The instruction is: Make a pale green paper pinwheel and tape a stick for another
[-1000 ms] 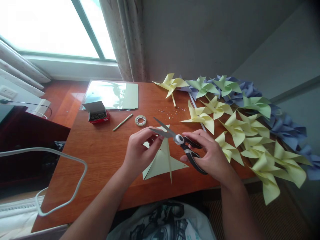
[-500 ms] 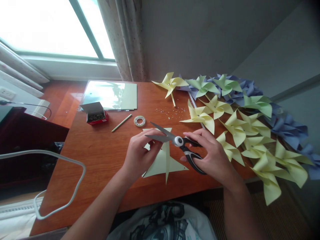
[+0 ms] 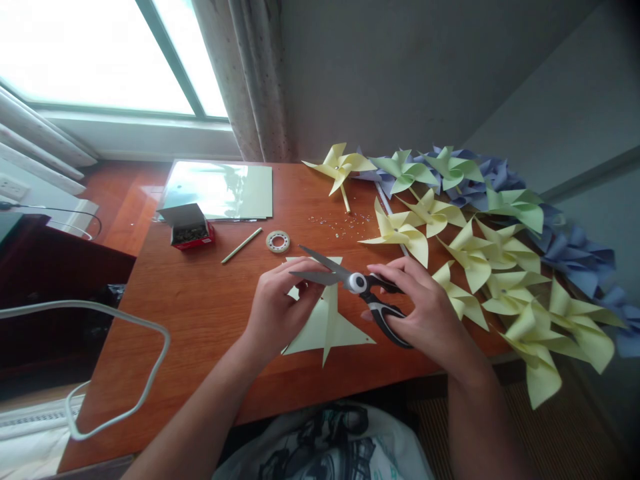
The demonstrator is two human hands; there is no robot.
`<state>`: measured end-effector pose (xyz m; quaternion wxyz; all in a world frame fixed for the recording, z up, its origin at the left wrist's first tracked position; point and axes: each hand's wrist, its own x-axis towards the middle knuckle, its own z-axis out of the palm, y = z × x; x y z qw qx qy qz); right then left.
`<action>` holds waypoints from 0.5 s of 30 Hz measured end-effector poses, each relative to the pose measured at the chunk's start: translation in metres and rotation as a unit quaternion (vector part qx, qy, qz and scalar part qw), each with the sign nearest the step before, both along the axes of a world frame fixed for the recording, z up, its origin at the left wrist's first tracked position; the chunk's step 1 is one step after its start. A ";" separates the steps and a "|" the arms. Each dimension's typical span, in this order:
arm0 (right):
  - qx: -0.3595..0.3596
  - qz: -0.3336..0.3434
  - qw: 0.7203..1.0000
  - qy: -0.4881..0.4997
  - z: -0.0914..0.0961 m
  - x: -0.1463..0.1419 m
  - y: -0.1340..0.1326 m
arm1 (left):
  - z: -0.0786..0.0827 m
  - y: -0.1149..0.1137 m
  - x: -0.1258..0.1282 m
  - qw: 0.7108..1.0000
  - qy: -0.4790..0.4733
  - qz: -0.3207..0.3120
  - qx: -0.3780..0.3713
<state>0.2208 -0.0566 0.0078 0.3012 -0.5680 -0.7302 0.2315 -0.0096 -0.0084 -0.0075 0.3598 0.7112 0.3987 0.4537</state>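
My right hand (image 3: 425,307) grips the black handles of a pair of scissors (image 3: 357,283), blades parted and pointing left. My left hand (image 3: 280,307) pinches a folded pale yellow paper (image 3: 327,327) just below the blades, above the wooden table (image 3: 210,313). The paper's lower points rest near the table's front edge.
Many yellow, green and blue paper pinwheels (image 3: 475,253) cover the table's right side. At the back left lie a stack of sheets (image 3: 220,190), a small red box of pins (image 3: 187,230), a thin stick (image 3: 241,245) and a tape roll (image 3: 278,241). A white cable (image 3: 120,400) loops at left.
The scissors and both hands have shifted slightly left, and the folded paper has turned a little under the blades.
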 end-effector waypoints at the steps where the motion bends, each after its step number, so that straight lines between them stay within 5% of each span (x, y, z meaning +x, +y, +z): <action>1: 0.000 0.000 1.000 0.001 -0.001 0.000 0.000 | 0.000 0.000 0.000 1.000 -0.001 0.001 0.002; 9: -0.017 -0.039 0.998 0.046 -0.006 -0.001 0.002 | 0.002 -0.001 0.002 1.000 0.014 0.008 0.001; 15: -0.147 -0.082 0.962 0.216 -0.009 -0.016 0.012 | -0.005 -0.002 0.001 0.998 0.004 0.009 -0.063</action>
